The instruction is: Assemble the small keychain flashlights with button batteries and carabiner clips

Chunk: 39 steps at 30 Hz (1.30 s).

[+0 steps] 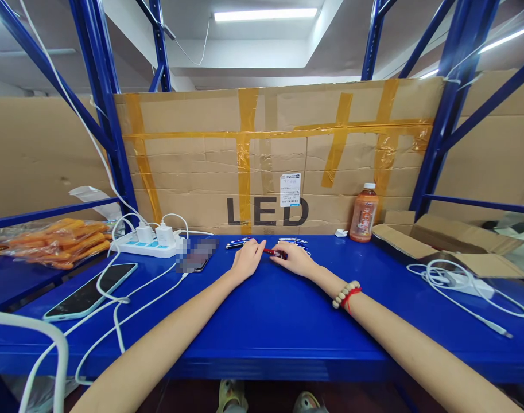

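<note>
Both my hands meet over the middle of the blue tabletop, with a slim red pen (pixel 268 251) between them. My right hand (pixel 295 259) is closed around the pen's dark right end, which pokes out below the fingers. At the pen's left end are the fingertips of my left hand (pixel 248 260), pinched together. Just behind the left hand lie several slim blue and dark pens (pixel 236 244). A second group of thin silver and blue pens (pixel 292 240) lies behind the right hand, partly hidden by it.
To the left are a white power strip (pixel 147 246) with chargers, loose white cables, a phone (pixel 92 291) and a blurred-out dark phone (pixel 205 255). At right stand a drink bottle (pixel 364 213), an open carton (pixel 442 238) and a coiled cable (pixel 455 281). A cardboard wall (pixel 201 172) closes the back.
</note>
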Available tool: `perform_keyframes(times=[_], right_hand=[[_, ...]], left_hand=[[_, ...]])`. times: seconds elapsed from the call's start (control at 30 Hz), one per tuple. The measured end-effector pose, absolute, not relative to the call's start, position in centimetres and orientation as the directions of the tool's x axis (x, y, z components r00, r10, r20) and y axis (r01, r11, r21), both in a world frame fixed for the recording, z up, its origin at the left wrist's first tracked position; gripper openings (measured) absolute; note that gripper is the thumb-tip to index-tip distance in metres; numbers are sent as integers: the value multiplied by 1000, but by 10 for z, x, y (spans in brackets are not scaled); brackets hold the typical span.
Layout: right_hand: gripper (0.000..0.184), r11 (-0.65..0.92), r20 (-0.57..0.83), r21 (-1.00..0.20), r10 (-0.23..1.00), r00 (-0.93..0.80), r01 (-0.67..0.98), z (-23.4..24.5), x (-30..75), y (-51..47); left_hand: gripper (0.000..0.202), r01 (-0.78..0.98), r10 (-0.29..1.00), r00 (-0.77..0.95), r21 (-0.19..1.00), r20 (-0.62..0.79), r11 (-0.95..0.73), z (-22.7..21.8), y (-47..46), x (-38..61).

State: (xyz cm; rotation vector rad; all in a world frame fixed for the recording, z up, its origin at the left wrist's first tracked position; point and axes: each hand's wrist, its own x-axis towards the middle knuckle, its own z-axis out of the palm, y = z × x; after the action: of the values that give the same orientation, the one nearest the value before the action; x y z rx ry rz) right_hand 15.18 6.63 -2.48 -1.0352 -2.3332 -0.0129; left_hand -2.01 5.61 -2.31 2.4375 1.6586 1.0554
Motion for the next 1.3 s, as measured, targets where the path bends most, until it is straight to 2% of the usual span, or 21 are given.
perform_keyframes(times=[0.33, 0.53, 0.83, 1.1, 1.3], right_hand=[[19, 640, 491, -221, 725, -483, 736, -24, 150, 63], [21, 617, 474, -223, 745, -469, 755, -22, 150, 60], [37, 596, 472, -205, 755, -455, 777, -23, 151, 60], [26, 584, 459, -206, 767, -449, 785, -20, 151, 60], [26, 563, 480, -214, 772, -417, 798, -21, 152, 60]], left_hand=[[27, 807, 868, 75, 481, 491, -342, -25, 63, -23], [27, 818, 882, 20, 500, 470, -285, -23, 62, -23], [29, 827, 879, -19, 501, 476, -254, -23, 60, -26], [29, 835, 880, 17, 478, 475, -274, -24, 60, -23], [27, 834, 893, -58, 514, 447, -203, -24, 63, -27]])
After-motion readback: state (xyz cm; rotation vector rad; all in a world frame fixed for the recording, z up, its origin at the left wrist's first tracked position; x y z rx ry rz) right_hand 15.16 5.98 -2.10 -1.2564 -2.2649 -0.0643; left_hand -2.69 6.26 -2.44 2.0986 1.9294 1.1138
